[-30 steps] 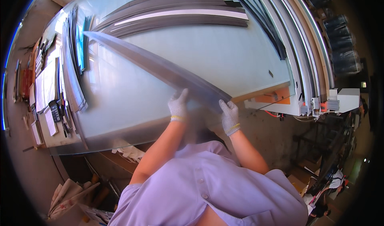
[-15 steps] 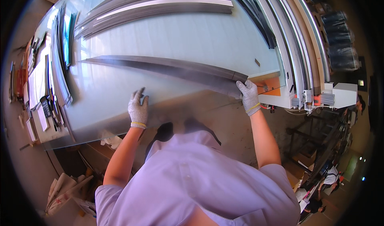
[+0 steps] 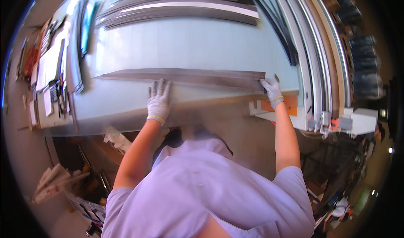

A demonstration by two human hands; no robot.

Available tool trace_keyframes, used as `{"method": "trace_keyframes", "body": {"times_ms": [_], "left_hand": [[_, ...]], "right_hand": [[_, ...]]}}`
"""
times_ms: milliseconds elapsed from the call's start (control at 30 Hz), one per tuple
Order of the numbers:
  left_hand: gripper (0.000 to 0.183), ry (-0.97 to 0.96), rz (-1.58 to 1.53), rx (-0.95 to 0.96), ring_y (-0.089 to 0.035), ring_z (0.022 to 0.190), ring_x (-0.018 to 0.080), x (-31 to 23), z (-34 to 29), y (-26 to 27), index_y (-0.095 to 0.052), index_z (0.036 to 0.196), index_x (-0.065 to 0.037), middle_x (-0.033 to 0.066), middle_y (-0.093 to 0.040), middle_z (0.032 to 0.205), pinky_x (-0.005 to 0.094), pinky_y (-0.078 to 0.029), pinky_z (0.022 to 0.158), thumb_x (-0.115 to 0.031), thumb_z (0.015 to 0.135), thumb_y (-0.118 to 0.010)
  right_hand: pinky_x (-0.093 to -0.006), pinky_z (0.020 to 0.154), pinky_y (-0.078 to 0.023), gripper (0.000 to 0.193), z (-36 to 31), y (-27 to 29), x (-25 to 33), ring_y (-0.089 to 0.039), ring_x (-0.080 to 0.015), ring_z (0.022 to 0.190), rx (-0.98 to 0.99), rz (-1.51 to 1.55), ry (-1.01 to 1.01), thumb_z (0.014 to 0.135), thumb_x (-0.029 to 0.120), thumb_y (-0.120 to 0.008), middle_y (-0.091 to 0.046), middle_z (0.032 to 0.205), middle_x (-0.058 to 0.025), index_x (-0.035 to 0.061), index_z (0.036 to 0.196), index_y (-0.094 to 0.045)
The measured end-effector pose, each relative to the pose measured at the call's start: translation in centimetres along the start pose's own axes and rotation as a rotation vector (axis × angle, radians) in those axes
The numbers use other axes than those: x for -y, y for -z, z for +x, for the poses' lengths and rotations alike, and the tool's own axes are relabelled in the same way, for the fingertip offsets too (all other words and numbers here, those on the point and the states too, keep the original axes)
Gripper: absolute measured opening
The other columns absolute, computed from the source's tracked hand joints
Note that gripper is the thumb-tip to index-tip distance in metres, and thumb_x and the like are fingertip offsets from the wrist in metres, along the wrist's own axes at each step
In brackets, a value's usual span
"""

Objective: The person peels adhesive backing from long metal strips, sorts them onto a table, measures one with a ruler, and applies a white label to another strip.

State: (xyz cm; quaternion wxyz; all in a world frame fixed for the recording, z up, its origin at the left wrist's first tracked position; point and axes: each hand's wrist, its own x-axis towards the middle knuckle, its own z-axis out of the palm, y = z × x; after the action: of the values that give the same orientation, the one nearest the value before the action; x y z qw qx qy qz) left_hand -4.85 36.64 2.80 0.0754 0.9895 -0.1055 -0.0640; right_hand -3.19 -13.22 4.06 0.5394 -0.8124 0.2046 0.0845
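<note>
Long, flat dark grey-brown strips (image 3: 202,76) lie in a thin stack across the pale, glossy tabletop (image 3: 189,46) in front of me. My right hand (image 3: 272,91), in a grey knit glove with a yellow cuff line, grips the right end of the stack, fingers bent around it. My left hand (image 3: 159,102), gloved alike, has its fingers spread. Its fingertips reach the near edge of the strips, left of their middle; whether they press on them I cannot tell. The left end of the stack tapers away toward the table's left side.
A bigger pile of dark strips (image 3: 181,12) with one white strip lies at the far side. Black strips (image 3: 275,33) lean along metal rails (image 3: 317,48) at the right. Blue strips (image 3: 86,31), papers (image 3: 49,65) and a calculator (image 3: 54,91) sit at the left.
The strips' right end has swung away from me and they lie straighter across the table. My right hand moved with it. My left hand has come forward to the strips' near edge.
</note>
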Motion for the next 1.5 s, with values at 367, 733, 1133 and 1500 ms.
{"method": "trace_keyframes", "body": {"times_ms": [367, 733, 1133, 1500], "left_hand": [[0.069, 0.334, -0.246, -0.393, -0.04, 0.14, 0.0402, 7.1, -7.4, 1.9, -0.049, 0.144, -0.011, 0.0182, -0.046, 0.149, 0.0543, -0.03, 0.115, -0.022, 0.08, -0.073], [0.031, 1.064, -0.006, -0.847, -0.059, 0.109, 0.0322, 37.1, -18.1, 3.0, -0.069, 0.119, -0.013, 0.0092, -0.065, 0.117, 0.0447, -0.046, 0.096, -0.022, 0.09, -0.066], [0.019, 1.201, 0.161, -0.445, -0.069, 0.097, 0.0342, 51.9, -7.2, 6.8, -0.071, 0.101, -0.011, 0.0141, -0.069, 0.104, 0.0453, -0.056, 0.084, -0.022, 0.089, -0.062], [0.022, 0.652, -1.545, -0.88, -0.058, 0.074, 0.0113, 47.0, -9.0, 7.7, -0.069, 0.109, 0.001, 0.0031, -0.067, 0.086, 0.0257, -0.047, 0.065, -0.014, 0.092, -0.07]], "right_hand": [[-0.0457, 0.103, -0.043, 0.037, -6.3, -17.4, 4.6, -0.056, -0.037, 0.118, -0.352, -0.641, 0.661, 0.094, 0.02, -0.067, -0.06, 0.125, -0.0185, 0.001, 0.125, -0.061], [-0.0479, 0.112, -0.035, 0.041, -10.3, -29.5, 7.5, -0.047, -0.0363, 0.13, -0.157, -0.658, 0.688, 0.082, 0.006, -0.071, -0.054, 0.135, -0.0174, 0.0034, 0.122, -0.063], [-0.046, 0.108, -0.039, 0.031, -12.8, -30.5, 9.3, -0.052, -0.0367, 0.126, -0.247, -0.748, 0.526, 0.087, 0.01, -0.069, -0.055, 0.132, -0.0182, 0.0023, 0.117, -0.064], [-0.0442, 0.106, -0.044, 0.035, -13.7, -34.7, 13.9, -0.057, -0.0388, 0.119, -0.084, -0.412, 0.602, 0.083, 0.003, -0.066, -0.061, 0.126, -0.0203, 0.0001, 0.118, -0.064]]}}
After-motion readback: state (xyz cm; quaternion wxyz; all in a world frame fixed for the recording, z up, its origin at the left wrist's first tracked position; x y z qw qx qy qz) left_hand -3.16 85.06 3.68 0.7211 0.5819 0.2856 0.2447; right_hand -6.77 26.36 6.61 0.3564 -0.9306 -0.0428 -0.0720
